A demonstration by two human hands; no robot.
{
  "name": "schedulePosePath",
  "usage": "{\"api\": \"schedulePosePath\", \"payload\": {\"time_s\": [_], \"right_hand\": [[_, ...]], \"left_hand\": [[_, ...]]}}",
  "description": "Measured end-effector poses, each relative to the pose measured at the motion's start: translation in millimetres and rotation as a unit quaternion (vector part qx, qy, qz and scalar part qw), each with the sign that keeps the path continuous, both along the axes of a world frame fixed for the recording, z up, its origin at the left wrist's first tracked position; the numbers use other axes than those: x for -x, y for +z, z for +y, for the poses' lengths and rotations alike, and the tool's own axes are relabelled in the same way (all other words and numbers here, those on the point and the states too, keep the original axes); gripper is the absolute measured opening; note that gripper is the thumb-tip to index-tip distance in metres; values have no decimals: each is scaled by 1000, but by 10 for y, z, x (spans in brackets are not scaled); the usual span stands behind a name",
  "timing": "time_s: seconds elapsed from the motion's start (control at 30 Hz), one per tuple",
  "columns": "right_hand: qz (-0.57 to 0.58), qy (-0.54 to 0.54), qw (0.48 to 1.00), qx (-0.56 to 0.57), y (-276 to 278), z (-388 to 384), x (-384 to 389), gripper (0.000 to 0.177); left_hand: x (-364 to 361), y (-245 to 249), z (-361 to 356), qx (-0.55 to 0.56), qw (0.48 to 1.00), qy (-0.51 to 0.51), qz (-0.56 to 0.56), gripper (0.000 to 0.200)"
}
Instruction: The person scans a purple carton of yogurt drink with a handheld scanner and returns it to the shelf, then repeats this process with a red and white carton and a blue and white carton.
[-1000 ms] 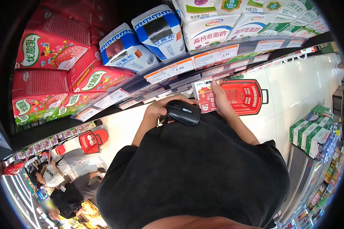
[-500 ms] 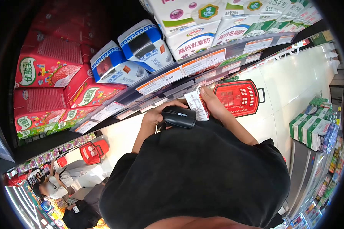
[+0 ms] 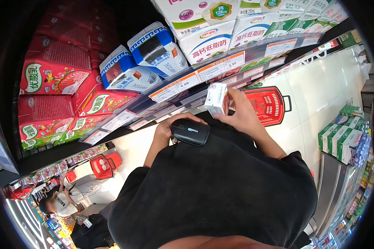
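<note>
A black handheld barcode scanner [image 3: 190,132] is gripped in my left hand [image 3: 165,126], its rounded head pointing to the right. My fingers curl round its far side, and the handle is mostly hidden beneath. My right hand [image 3: 242,113] holds a small white carton [image 3: 217,98], thumb and fingers closed on its right side. The carton is tilted, and part of its printed side is covered by my fingers. A gap separates the carton from the scanner. Both hands are in front of my black shirt, just below the shelf edge with price labels [image 3: 222,66].
Red drink packs [image 3: 54,79], blue-and-white cartons [image 3: 158,50] and white milk cartons [image 3: 207,43] stand on the shelf. A red shopping basket [image 3: 270,106] is on the floor at right. Green-and-white boxes [image 3: 340,141] stand farther right. Another person [image 3: 64,203] is at lower left.
My right hand has raised the carton away from the scanner and turned it, so another face shows. The scanner has shifted slightly down and left in my left hand.
</note>
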State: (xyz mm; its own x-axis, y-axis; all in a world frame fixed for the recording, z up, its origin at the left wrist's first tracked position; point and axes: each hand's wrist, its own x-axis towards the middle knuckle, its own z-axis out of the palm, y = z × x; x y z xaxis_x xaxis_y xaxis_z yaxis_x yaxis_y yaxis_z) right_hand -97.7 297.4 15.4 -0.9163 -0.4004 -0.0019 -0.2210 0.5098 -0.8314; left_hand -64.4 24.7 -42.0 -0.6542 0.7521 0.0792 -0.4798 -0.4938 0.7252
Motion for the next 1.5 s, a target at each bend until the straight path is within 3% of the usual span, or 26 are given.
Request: {"api": "schedulePosePath", "payload": {"time_s": [0.07, 0.2, 0.43, 0.63, 0.73, 0.8, 0.93, 1.0, 1.2, 1.4, 1.5], "right_hand": [[142, -76, 987, 19, -58, -80, 46, 79], [261, -133, 955, 45, -104, -259, 202, 76], [339, -153, 925, 81, -137, -547, 351, 75], [230, -175, 946, 146, -211, -736, 465, 78], [321, -194, 921, 105, -151, -735, 592, 79], [464, -214, 858, 58, -31, -738, 694, 80], [470, -269, 838, 66, -90, -757, 763, 80], [407, -278, 862, 117, -169, -722, 780, 86], [425, -314, 847, 58, -135, -723, 724, 87], [380, -290, 872, 106, -153, -753, 702, 87], [406, -317, 855, 66, -107, -758, 707, 86]], "left_hand": [[-10, -31, 6, 0, 1000, -3, -3, 105], [-25, -40, 17, 6, 1000, -14, -12, 108], [-52, -18, 65, 14, 1000, 0, -11, 107], [-82, -33, 66, 7, 1000, 1, -25, 106], [-108, -23, 64, 6, 999, 7, -49, 105], [-120, -25, 76, 4, 998, 15, -53, 105], [-115, -74, 43, 10, 999, 17, -51, 106], [-137, -47, 25, 43, 997, 25, -59, 107], [-165, -3, -1, 86, 992, 48, -74, 110], [-143, -21, -18, 93, 992, 42, -75, 111], [-122, -5, -5, 102, 991, 37, -73, 112]]}}
